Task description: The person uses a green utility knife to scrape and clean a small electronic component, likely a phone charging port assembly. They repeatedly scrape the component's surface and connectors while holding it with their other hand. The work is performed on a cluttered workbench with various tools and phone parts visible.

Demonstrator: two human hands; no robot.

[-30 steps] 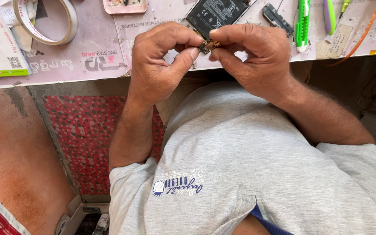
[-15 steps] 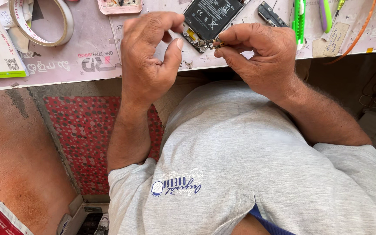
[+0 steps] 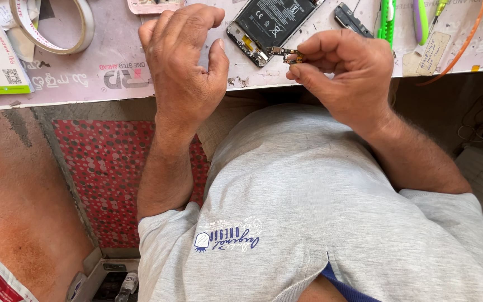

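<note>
An opened phone (image 3: 269, 25) lies back-up on the pale work mat (image 3: 113, 72), its black battery showing. My right hand (image 3: 345, 72) pinches a small circuit board part (image 3: 287, 54) with gold contacts, held just at the phone's lower corner. My left hand (image 3: 183, 61) hovers to the left of the phone with loosely curled fingers and holds nothing.
A roll of tape (image 3: 57, 28) lies at the mat's left. A small black part (image 3: 352, 19), a green tool (image 3: 387, 22), a purple-handled tool (image 3: 420, 17) and an orange cable (image 3: 459, 50) lie at the right. Below the table edge are my grey shirt and a red dotted mat (image 3: 107, 179).
My left hand let go of the small part and moved left, away from my right hand. The right hand keeps the part pinched near the phone's corner.
</note>
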